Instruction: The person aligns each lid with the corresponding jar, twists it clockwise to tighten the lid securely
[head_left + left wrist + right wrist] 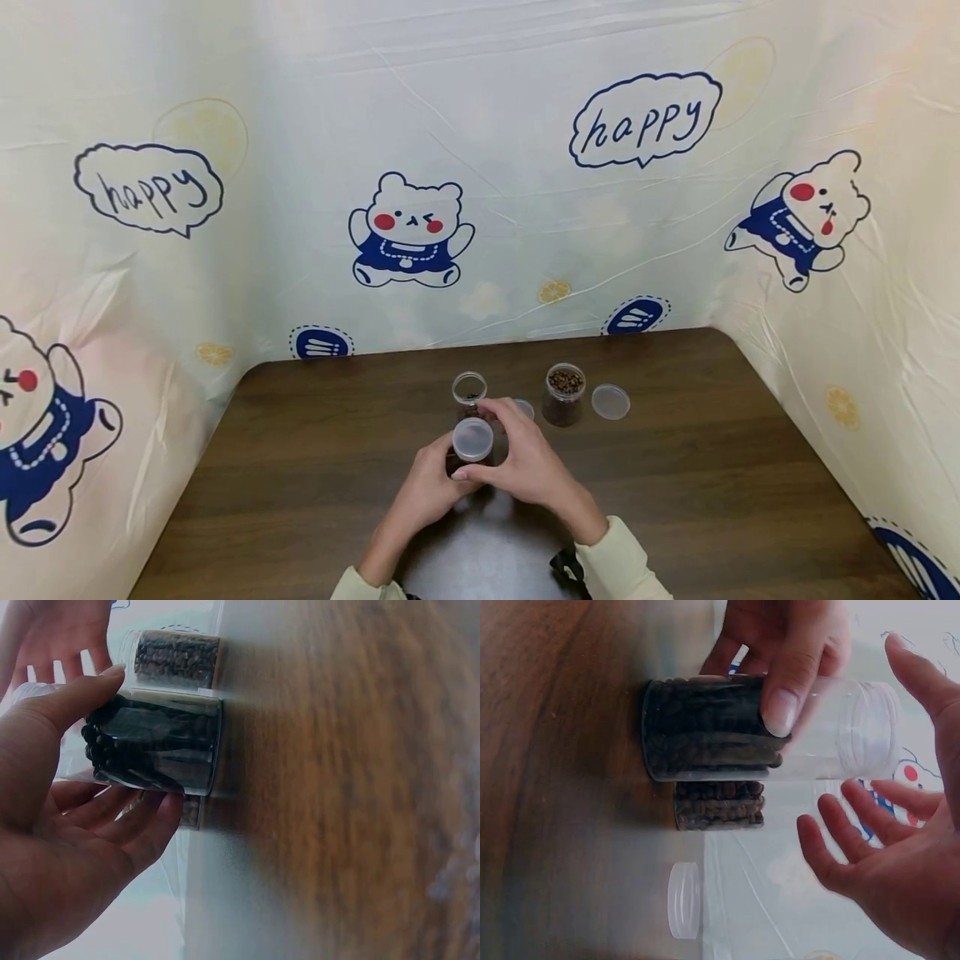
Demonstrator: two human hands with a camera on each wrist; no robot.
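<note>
A clear jar (472, 454) of dark beans stands on the wooden table with its translucent lid (472, 439) on top. My left hand (431, 487) grips the jar's body; in the left wrist view its thumb and fingers wrap the jar (154, 742). Around the lid, my right hand (528, 462) is spread with thumb and fingers apart. The right wrist view shows the right hand (907, 847) beside the lidded end of the jar (705, 727), not visibly touching it.
Behind the hands stands an open jar (469, 388) with some beans. Right of it are a fuller open jar (563, 398) and a loose lid (611, 402). Another lid (523, 408) lies partly behind the right hand. A printed cloth (525, 208) hangs along the table's back edge.
</note>
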